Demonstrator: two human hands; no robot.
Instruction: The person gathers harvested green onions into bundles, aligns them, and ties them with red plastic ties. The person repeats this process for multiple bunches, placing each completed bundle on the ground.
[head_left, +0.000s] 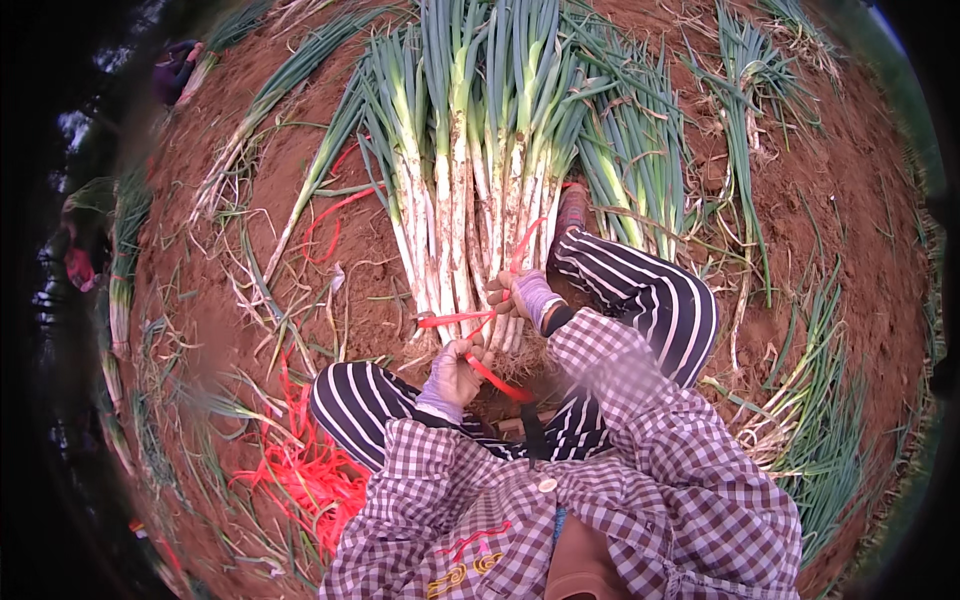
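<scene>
A thick bundle of long green onions (457, 195) lies on the soil between my legs, leaves away from me and roots near me. Around its white stems, just above the roots, runs a red plastic ribbon (450, 319). My left hand (456, 375) grips one end of the ribbon close to the roots, and a loose tail hangs towards my lap. Higher up and to the right, my right hand (521, 296) pinches the other part, whose free end sticks up over the stems. Both hands have pale wrapping around the wrist and palm.
A tangled heap of red ribbon (307, 480) lies beside my left knee. Loose green onions lie at the left (262, 112), the upper right (739, 97) and the lower right (810, 450). Another person (174, 71) is partly visible at the far upper left.
</scene>
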